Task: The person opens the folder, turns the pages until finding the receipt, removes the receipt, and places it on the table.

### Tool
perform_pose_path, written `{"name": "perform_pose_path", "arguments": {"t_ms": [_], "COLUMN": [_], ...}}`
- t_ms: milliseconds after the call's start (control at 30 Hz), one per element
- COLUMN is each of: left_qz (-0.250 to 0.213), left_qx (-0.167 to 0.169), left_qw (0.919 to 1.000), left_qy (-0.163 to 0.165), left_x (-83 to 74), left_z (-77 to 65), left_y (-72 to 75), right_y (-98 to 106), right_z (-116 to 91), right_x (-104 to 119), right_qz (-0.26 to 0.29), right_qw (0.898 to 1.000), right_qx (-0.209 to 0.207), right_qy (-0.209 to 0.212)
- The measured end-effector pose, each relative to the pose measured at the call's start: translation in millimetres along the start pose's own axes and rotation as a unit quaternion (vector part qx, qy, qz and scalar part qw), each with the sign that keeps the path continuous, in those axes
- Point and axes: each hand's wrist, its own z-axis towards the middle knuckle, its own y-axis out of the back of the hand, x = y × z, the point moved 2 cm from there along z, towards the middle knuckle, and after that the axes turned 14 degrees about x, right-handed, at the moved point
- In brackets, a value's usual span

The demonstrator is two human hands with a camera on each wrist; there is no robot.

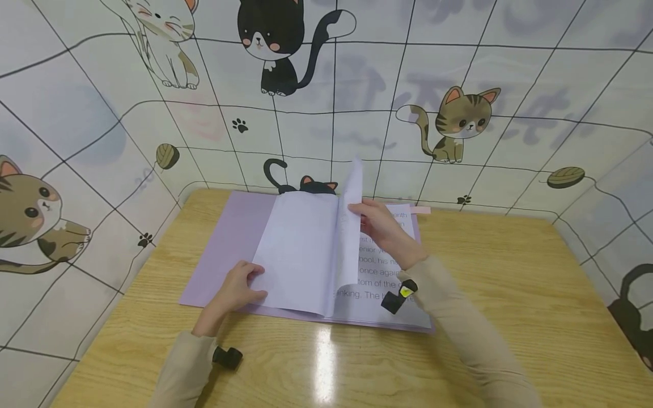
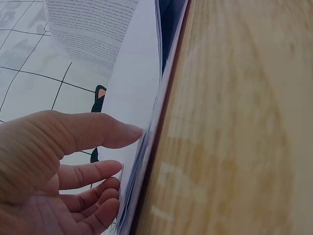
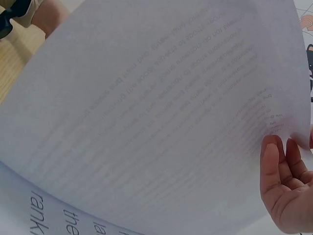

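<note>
A booklet with a purple cover lies spread on the table. My right hand pinches a page by its outer edge, and the page stands up in a curve near the fold. Seen from the right wrist, faint print shows through the lifted page, with the fingers at its edge. My left hand rests at the outer edge of the blank left-hand page. In the left wrist view the left thumb is stretched along the paper, with the other fingers loosely bent beside it.
Large print covers the right-hand page beneath the lifted one. A pale pink tab sticks out at its upper right. The wooden table meets a white wall with a grid and cartoon cats behind the booklet.
</note>
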Motion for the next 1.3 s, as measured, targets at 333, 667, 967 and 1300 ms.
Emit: {"name": "perform_pose_path", "arguments": {"t_ms": [333,667,967,1300], "left_qz": [0.013,0.023,0.014,-0.031], "left_qx": [0.000,-0.041,-0.084,-0.168], "left_qw": [0.9999,0.9981,0.9897,0.9665], "left_qy": [-0.004,-0.038,-0.115,-0.192], "left_x": [-2.0,-16.6,-47.8,-106.3], "left_z": [-1.6,-6.5,-12.4,-24.1], "left_y": [0.2,1.5,7.6,17.0], "right_y": [-11,-20,-24,-30], "right_z": [10,14,18,25], "right_x": [-5,-5,-7,-11], "right_qz": [0.007,0.006,0.008,0.014], "right_qw": [1.000,1.000,1.000,1.000], "right_qx": [0.006,0.008,0.014,0.016], "right_qy": [0.004,-0.007,-0.011,-0.007]}}
